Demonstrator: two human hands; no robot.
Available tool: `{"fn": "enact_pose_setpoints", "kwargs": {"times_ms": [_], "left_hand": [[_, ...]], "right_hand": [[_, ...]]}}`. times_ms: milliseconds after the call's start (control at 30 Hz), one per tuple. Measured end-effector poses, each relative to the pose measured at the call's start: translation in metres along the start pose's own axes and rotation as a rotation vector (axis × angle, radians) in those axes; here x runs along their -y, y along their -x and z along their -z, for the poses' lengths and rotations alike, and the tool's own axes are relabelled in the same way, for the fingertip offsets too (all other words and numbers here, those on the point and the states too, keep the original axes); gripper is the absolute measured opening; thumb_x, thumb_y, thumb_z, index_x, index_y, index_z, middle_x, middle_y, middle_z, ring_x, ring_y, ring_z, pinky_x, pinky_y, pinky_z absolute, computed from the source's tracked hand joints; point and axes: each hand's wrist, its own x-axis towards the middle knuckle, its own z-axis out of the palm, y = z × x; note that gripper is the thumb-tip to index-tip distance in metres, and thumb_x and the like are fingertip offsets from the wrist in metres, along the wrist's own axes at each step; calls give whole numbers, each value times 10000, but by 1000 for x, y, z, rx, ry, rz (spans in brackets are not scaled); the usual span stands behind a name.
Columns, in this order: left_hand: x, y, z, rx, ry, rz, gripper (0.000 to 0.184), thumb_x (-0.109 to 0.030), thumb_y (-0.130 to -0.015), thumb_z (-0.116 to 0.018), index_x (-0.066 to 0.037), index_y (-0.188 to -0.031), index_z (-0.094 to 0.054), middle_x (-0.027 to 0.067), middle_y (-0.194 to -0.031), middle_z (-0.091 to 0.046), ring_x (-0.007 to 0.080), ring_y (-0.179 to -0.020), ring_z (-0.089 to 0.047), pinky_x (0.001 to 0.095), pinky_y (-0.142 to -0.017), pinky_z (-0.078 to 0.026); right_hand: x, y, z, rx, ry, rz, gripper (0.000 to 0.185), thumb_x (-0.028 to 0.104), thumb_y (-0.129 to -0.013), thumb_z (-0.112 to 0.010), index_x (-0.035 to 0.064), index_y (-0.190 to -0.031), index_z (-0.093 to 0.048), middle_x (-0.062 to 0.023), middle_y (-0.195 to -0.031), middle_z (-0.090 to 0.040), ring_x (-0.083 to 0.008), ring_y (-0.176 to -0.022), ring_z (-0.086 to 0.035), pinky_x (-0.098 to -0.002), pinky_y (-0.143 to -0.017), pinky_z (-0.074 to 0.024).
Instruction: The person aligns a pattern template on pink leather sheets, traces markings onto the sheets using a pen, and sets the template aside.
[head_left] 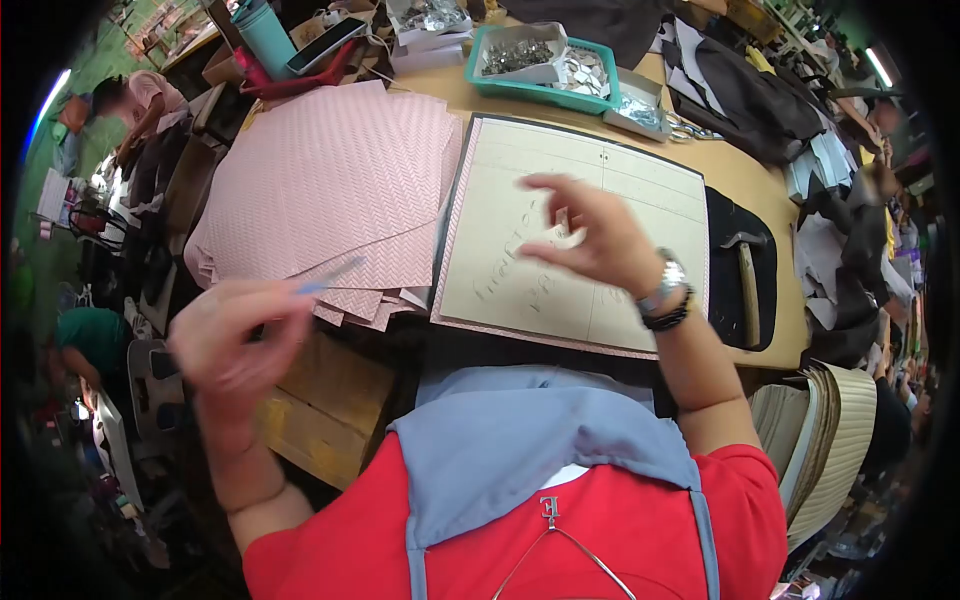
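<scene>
My left hand (240, 335), smeared by motion, is closed on a slim blue pen-like tool (312, 287) with a greyish tip. It hovers off the near left corner of a fanned stack of pink herringbone-textured sheets (330, 170). Over a cream board (500, 190) with handwriting and ruled lines, my right hand (590, 225) is raised with thumb and forefinger spread, and I see nothing held in it. A pink textured edge shows under the board. Whether the right fingertips touch the board I cannot tell.
A hammer (748, 290) lies on a black pad at the right. Behind the board stand a teal tray (545, 105) of small metal parts and scissors (690, 128). At the back left are a blue tumbler (262, 40) and a phone (325, 45). Other people work on both sides.
</scene>
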Motion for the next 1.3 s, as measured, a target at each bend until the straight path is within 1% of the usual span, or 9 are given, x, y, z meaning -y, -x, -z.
{"fn": "enact_pose_setpoints", "kwargs": {"times_ms": [33,133,167,200,333,367,500,800,1300], "left_hand": [[-5,-9,-22,6,63,-49,182,21,-696,-776,-66,-827,-684,61,-747,-679,177,-630,-663,284,-571,-521],[-10,-36,-104,-63,419,-113,184,-47,-732,-791,-59,-857,-656,31,-739,-672,184,-609,-655,258,-578,-529],[-9,-39,-132,-143,554,-23,244,-82,-751,-786,-58,-939,-632,59,-824,-671,211,-694,-665,278,-626,-537],[-7,-40,-159,-224,689,69,312,-118,-770,-781,-56,-1021,-607,88,-910,-671,238,-779,-674,299,-673,-545],[13,-36,-242,-30,466,206,475,-292,-916,-626,-63,-1297,-459,168,-1314,-494,297,-1235,-481,447,-1028,-380],[19,-29,-261,134,288,196,536,-412,-938,-546,-104,-1364,-440,195,-1395,-432,346,-1313,-406,526,-1069,-315],[21,-19,-285,485,-57,221,710,-632,-893,-445,-200,-1453,-386,249,-1528,-227,429,-1423,-181,605,-1121,-158],[22,-16,-285,456,-40,265,709,-598,-841,-528,-158,-1394,-467,265,-1496,-293,431,-1401,-234,603,-1101,-189],[22,-15,-286,414,-39,257,682,-575,-839,-553,-174,-1383,-458,265,-1469,-328,425,-1389,-255,600,-1091,-223]], "right_hand": [[14,-8,-12,19,-3,114,609,305,-731,-839,134,-1256,-581,6,-710,-501,-92,-608,-473,-249,-547,-428],[15,-24,-35,101,71,223,257,302,-816,-733,103,-943,-631,-83,-664,-556,-259,-598,-569,-363,-569,-472],[4,-27,-40,-90,109,337,188,243,-841,-694,84,-830,-593,-98,-654,-556,-288,-617,-576,-387,-581,-479],[-13,-28,-35,-139,189,338,147,211,-857,-679,78,-880,-619,-111,-672,-572,-286,-626,-584,-367,-589,-487],[-68,-44,-1,-388,-253,-100,191,142,-949,-592,23,-1082,-663,-83,-835,-696,-124,-712,-635,-244,-638,-505],[-78,-53,3,-419,-376,-123,214,153,-958,-585,8,-1097,-657,-75,-870,-700,-107,-747,-634,-237,-658,-512],[-105,-90,-10,-384,-576,-197,235,146,-922,-624,-28,-1078,-648,-106,-891,-709,-120,-800,-666,-241,-715,-539],[-143,-141,-67,-421,-378,-260,164,179,-862,-615,15,-863,-616,-30,-717,-665,-73,-625,-585,-253,-604,-484],[-135,-139,-71,-407,-102,-176,183,192,-860,-598,10,-856,-621,-106,-654,-647,-151,-577,-605,-302,-586,-497]]}}
